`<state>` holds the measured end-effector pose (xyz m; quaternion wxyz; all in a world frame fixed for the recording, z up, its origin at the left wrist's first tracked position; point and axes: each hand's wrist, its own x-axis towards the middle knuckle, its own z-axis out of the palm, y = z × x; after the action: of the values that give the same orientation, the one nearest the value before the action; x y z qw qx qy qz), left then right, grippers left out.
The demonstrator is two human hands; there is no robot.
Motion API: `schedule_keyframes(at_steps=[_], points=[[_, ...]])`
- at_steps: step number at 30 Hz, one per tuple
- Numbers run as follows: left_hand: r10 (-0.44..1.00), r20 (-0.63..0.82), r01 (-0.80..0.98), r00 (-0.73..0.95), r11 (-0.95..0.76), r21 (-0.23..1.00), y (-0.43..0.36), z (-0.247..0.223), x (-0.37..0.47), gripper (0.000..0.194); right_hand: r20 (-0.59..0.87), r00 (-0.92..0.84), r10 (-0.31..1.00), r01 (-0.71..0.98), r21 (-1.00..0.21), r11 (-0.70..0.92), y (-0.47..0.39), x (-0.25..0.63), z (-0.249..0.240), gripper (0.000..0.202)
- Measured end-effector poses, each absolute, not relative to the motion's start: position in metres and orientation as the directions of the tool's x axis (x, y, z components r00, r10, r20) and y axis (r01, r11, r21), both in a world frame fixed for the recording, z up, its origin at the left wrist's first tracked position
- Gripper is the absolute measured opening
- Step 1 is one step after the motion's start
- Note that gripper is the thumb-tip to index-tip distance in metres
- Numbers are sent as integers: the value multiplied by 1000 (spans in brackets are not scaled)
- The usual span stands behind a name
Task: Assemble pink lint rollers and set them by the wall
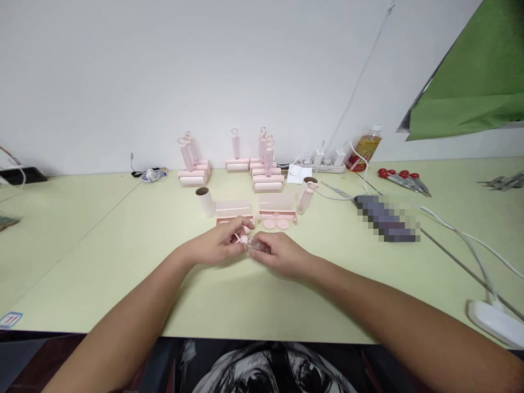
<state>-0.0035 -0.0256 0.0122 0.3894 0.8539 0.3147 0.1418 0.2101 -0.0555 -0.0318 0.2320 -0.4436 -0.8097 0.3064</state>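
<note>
Near the middle of the table [196, 305], my left hand [219, 243] is closed on a pink handle cap [244, 239] with a loop. My right hand [282, 254] grips a short clear tube [258, 245] whose end meets the cap between my fingertips. Just beyond lies an open pink lint roller case [277, 215] with two pink discs [269, 224] in front of it. A second open pink case [233, 210] is partly hidden by my left hand. To its left stands a white roll [208, 205] with a cardboard core; a pink-capped clear handle [305, 202] leans on another roll at the right.
Along the wall, several pink lint rollers [268, 183] lie with their handles upright. Further right are a power strip [333, 168], a drink bottle [365, 150], red-ended tools [403, 180] and a pixelated dark object [385, 218]. White cables [466, 237] trail across the right side.
</note>
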Motion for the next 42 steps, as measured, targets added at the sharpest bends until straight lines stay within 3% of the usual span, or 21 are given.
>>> schedule_keyframes(at_steps=[4, 13, 20, 22, 27, 29, 33, 42], points=[[687, 26, 390, 726, -443, 808, -26, 12, -6, 18, 100, -508, 856, 563, -713, 417, -56, 211, -32, 24], [802, 79, 239, 592, -268, 933, -19, -3, 8, 35, 173, -444, 879, 469, -792, 392, -55, 207, -36, 26], [805, 37, 280, 593, -249, 927, -25, -3, 13, 36, 189, -439, 878, 385, -843, 375, -59, 202, -39, 21], [814, 50, 301, 579, -270, 914, -23, 3, 7, 33, 187, -448, 874, 366, -854, 371, -60, 200, -39, 20], [917, 217, 463, 336, -361, 809, -13, 33, -30, 24, 83, -441, 893, 367, -892, 264, -60, 201, -41, 59], [953, 265, 609, 147, -298, 735, -9, 45, -48, 22, 38, -440, 897, 370, -902, 220, -59, 202, -42, 58], [976, 202, 754, -86, -69, 653, -1, 49, -66, 23, 13, -429, 903, 363, -913, 186, -58, 203, -45, 50], [970, 225, 830, -91, -51, 555, 22, 20, -56, 29, 48, -451, 891, 339, -915, 220, -54, 204, -54, 43]])
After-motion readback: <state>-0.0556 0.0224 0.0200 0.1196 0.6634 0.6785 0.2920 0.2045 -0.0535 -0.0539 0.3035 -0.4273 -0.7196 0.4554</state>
